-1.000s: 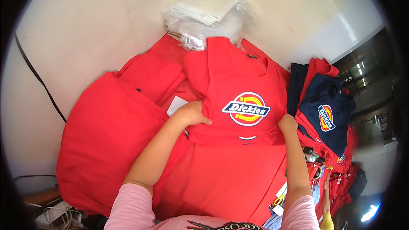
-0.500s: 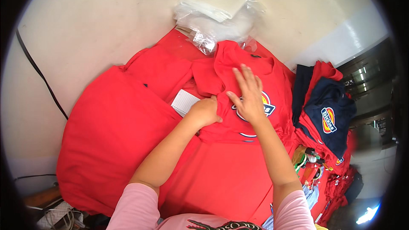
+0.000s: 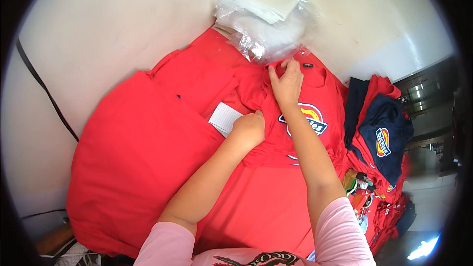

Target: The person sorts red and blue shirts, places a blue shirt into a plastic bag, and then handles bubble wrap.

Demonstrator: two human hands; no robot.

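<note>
A red T-shirt [image 3: 325,93] with a printed chest badge lies folded on top of other red garments [image 3: 143,152] spread over a pale table [image 3: 108,34]. My left hand [image 3: 250,127] is closed on the shirt's left folded edge, beside a small white card [image 3: 225,118]. My right hand [image 3: 286,83] reaches forward and pinches the shirt near its collar at the far end.
A stack of clear plastic bags [image 3: 266,15] lies at the far edge of the red pile. To the right is a heap of folded navy and red shirts [image 3: 384,138] with similar badges. A black cable [image 3: 44,88] runs along the table's left side.
My right hand moved from the shirt's right edge across the badge up to the collar. My left hand stayed on the left fold. The view shifted slightly.
</note>
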